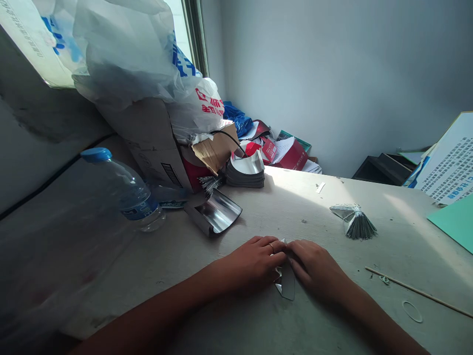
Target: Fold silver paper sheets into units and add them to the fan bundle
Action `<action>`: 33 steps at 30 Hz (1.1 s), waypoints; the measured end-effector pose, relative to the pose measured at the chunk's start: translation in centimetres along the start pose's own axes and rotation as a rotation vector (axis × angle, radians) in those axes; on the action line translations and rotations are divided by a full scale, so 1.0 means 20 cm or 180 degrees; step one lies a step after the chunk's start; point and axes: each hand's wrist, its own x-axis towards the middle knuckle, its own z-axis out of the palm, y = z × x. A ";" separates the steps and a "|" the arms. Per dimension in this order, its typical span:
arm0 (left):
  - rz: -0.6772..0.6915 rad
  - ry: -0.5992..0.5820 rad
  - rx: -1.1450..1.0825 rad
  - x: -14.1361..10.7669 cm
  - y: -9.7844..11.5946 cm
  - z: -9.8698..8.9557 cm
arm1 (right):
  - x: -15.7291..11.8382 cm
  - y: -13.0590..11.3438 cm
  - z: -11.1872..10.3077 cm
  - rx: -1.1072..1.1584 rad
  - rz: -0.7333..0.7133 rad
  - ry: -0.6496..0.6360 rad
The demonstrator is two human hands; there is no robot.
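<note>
My left hand [258, 261], with a ring on one finger, is closed on the left side of a thin shiny clear-and-silver strip [287, 285]. From the right, my right hand [314, 266] pinches the same strip near its top, and the fingertips of both hands meet there. The lower end of the strip shows between the hands, over the table [332, 320]. Beyond my left hand lies a curved silver metal piece [218, 212]. A fanned bundle of clear strips [358, 222] rests beyond my right hand.
A bottle with a blue cap [136, 197] leans at left. Behind are a stack of curved pieces [245, 172], a cardboard box [151, 143] and plastic bags [125, 49]. A thin stick [417, 291] and a rubber ring [412, 312] lie at right, near a green sheet [456, 222].
</note>
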 end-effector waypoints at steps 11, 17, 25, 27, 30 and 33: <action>0.0034 -0.0013 -0.0006 0.00 -0.01 0.00 | 0.00 -0.01 -0.01 0.0039 -0.0007 0.0010; 0.0021 0.0040 -0.0041 0.00 -0.01 0.01 | 0.01 0.00 0.00 0.0061 -0.0023 0.0005; 0.0023 -0.0003 0.0030 0.00 0.00 0.00 | 0.00 0.00 -0.01 0.0013 0.0006 -0.0041; 0.0014 0.0013 0.0025 0.00 0.00 0.00 | 0.00 -0.01 -0.01 0.0009 -0.0007 -0.0057; 0.0012 0.0049 -0.0011 0.00 0.00 0.01 | 0.00 -0.01 -0.01 -0.0005 -0.0025 -0.0041; 0.0027 0.0027 -0.0029 0.00 -0.01 0.01 | 0.00 0.00 0.00 -0.0050 -0.0033 -0.0009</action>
